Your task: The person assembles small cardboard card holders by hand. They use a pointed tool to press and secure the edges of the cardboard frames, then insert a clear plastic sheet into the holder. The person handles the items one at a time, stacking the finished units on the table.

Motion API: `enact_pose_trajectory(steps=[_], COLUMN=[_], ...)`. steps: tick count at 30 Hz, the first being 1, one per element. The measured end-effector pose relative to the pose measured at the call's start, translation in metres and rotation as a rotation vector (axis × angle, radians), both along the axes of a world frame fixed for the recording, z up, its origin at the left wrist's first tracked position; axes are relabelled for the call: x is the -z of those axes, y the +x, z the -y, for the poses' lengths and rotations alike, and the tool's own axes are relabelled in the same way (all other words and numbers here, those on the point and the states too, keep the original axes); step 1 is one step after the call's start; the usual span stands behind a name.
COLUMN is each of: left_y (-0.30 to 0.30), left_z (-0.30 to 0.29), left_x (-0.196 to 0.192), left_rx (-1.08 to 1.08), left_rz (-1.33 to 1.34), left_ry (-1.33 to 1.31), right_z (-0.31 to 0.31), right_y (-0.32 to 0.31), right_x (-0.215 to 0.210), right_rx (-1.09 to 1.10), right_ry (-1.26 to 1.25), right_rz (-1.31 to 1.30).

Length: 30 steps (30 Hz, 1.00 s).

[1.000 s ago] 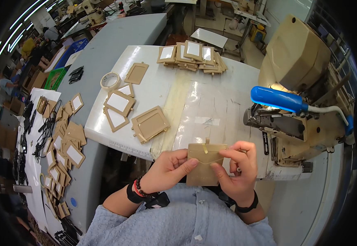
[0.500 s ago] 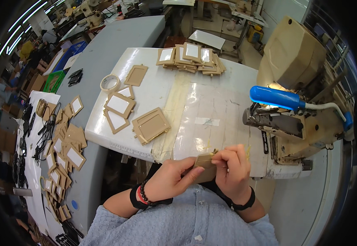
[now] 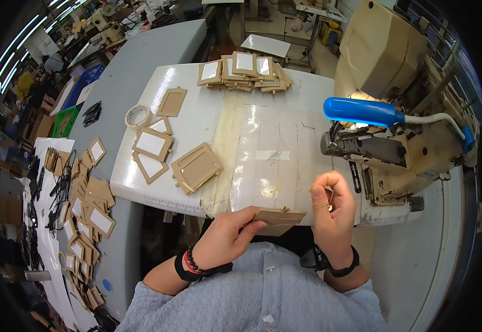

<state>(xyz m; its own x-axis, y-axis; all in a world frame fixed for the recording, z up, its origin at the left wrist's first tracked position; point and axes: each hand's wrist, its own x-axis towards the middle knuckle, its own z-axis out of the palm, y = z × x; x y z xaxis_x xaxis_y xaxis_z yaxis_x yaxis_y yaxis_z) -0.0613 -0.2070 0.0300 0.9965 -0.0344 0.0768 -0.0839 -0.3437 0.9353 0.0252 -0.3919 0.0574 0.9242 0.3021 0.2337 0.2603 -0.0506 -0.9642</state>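
Note:
My left hand (image 3: pixel 230 237) grips a tan card holder (image 3: pixel 278 217) by its left end, thumb on top, at the table's front edge. The holder is tilted, so I see its edge and a narrow part of its face. My right hand (image 3: pixel 335 218) is apart from it, raised to the right, with thumb and forefinger pinched together. A tiny pale bit shows by its curled fingers; what it holds is too small to name. Beyond my left hand a larger tan holder (image 3: pixel 197 168) lies on the white table (image 3: pixel 301 191), near several tan frames with white windows (image 3: pixel 151 144).
A beige sewing machine (image 3: pixel 429 157) with a blue lamp (image 3: pixel 360 112) stands at the right. A pile of windowed holders (image 3: pixel 244 64) sits at the table's back. At the left are a tape roll (image 3: pixel 138 116) and a grey bench (image 3: pixel 141 72) with more holders (image 3: pixel 101 220) and black cords (image 3: pixel 61 176).
My right hand has pulled away from the holder, up and to the right. The holder has turned in my left hand and shows wider. The whole view has shifted slightly.

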Motion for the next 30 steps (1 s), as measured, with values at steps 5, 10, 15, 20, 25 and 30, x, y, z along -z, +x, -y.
enact_pose_trajectory(steps=[5,10,15,20,25,30], left_y=[0.001,0.000,-0.002,-0.002,-0.001,-0.006], left_z=[0.002,0.000,0.003,0.004,0.003,0.002], left_x=[-0.006,-0.015,-0.010,-0.008,-0.008,-0.005], left_rx=[-0.008,0.015,-0.032,-0.044,-0.023,-0.014], left_rz=[0.068,0.040,0.090,0.135,0.079,-0.109], left_ry=[-0.031,-0.034,-0.045,-0.032,-0.009,-0.146], right_z=[-0.001,-0.001,0.001,-0.003,-0.002,0.001], right_y=[-0.005,-0.009,-0.013,-0.013,-0.015,-0.018], right_x=[0.002,0.001,0.002,0.003,0.009,0.007], right_rx=[0.052,0.066,0.008,0.046,0.037,0.003], right_ry=[-0.084,-0.130,-0.175,-0.143,-0.113,-0.166], right_rz=[0.224,0.278,0.262,0.293,0.245,0.148])
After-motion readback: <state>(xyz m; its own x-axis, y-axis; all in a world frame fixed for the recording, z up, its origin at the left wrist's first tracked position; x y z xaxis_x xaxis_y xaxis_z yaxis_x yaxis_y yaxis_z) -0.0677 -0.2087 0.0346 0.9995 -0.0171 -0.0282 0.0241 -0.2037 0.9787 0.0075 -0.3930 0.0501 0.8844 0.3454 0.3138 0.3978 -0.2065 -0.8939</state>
